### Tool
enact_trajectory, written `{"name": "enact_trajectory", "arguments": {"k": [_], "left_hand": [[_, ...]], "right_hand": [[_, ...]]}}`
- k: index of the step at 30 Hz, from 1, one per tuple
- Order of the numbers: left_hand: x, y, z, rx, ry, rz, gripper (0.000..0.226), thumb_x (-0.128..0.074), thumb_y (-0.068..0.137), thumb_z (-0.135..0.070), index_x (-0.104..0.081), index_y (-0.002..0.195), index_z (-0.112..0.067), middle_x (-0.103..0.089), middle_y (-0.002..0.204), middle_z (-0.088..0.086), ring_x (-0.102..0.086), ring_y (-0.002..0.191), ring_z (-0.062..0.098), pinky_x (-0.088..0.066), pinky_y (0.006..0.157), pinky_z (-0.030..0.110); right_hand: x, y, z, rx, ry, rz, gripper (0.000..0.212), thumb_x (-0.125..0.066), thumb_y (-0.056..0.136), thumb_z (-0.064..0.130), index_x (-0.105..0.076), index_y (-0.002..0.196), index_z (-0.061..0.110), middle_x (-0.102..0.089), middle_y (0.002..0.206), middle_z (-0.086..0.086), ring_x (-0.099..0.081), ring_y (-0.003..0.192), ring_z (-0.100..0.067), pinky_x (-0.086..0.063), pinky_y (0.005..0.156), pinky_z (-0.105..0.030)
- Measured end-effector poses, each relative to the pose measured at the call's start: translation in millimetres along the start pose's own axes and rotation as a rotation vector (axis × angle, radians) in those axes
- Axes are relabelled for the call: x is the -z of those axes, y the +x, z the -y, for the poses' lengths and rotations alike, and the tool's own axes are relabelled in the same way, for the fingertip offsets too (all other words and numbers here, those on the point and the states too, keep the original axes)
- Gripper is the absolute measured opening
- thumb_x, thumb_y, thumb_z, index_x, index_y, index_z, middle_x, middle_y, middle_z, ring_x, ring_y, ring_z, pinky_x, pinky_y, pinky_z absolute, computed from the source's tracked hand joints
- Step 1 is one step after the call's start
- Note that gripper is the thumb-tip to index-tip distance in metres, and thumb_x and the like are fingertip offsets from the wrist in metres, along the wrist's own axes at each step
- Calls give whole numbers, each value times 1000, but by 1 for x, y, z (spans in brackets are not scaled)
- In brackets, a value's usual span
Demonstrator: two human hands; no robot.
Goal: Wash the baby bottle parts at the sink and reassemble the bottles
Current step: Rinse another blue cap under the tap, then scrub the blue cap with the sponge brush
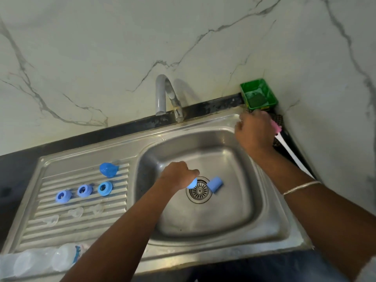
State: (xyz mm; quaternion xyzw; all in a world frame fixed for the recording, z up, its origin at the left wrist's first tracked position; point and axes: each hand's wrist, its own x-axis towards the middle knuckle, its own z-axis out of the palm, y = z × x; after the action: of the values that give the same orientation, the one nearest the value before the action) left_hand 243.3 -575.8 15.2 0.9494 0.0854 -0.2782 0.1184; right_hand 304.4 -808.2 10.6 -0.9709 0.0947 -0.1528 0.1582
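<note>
My left hand [176,176] is over the sink basin [230,216], its fingers curled round a light blue bottle cap [192,183] just left of the drain [199,190]. A second light blue cap [216,184] lies on its side right of the drain. My right hand [255,132] is at the sink's back right corner, gripping a bottle brush [284,145] with a pink and white handle. On the ribbed drainboard [40,200] sit three blue collar rings [84,190], a blue dome cap [108,169] and three clear teats [75,212]. Clear bottles [61,259] lie at the front left.
A grey tap [164,94] stands behind the basin, no water running. A green tub [258,94] with a scrub pad sits in the back right corner against the marble wall. A dark counter edge [18,157] borders the sink.
</note>
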Motion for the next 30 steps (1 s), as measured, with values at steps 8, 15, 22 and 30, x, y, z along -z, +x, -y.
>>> {"name": "enact_trajectory", "arguments": {"k": [8,15,22,30], "left_hand": [[-12,-16,4,31,-185,46,32,-54,84,-44,-65,89,-15,-71,61,5,-68,79,16,-50,71,29],[-29,-21,16,73,-424,141,43,-66,86,-44,-63,99,-4,-69,86,13,-66,59,21,-58,66,32],[-30,-14,25,159,-817,67,27,-62,96,-29,-54,91,-4,-55,92,18,-55,57,19,-39,35,16],[-22,-27,33,300,-1443,142,24,-43,102,-25,-55,113,-7,-57,85,15,-54,58,22,-46,39,20]], "right_hand": [[4,12,-44,-238,-96,232,36,-60,93,28,-53,128,20,-52,129,-24,-49,117,-45,-43,96,-49],[4,9,-39,-166,-49,213,39,-58,92,15,-52,129,22,-47,122,-24,-56,103,-45,-47,85,-46],[6,-23,1,146,8,218,60,-63,87,11,-42,140,29,-44,118,-11,-63,88,-35,-51,70,-41],[10,-95,70,249,329,320,47,-58,90,12,-55,134,30,-62,115,-13,-63,99,-34,-54,88,-41]]}}
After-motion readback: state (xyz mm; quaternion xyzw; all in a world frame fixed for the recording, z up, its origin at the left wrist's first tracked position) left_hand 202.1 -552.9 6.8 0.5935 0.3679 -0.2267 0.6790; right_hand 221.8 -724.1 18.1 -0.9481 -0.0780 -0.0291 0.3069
